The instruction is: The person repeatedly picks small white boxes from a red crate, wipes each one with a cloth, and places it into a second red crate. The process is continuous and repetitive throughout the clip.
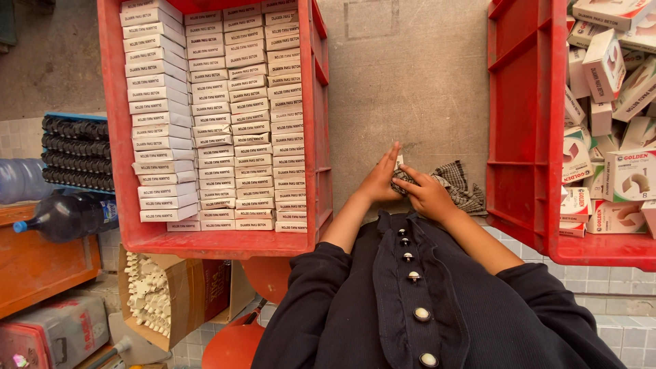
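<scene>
Head view: both hands meet over the grey worktop [410,82] between two red crates. Left hand [380,181] and right hand [427,195] pinch a small white carton [398,164] with their fingers, just above a checked cloth [461,184]. Carton looks light, thin-walled, easily crushed; best gripped at the edges. Left crate [113,137] holds neat packed rows, right crate [526,137] loose boxes.

Black long-sleeved ribbed cardigan [383,307], sleeves [307,273] pushed up to the elbows.
Closed down the front by a row of round, pale, shiny buttons [421,313].
</scene>
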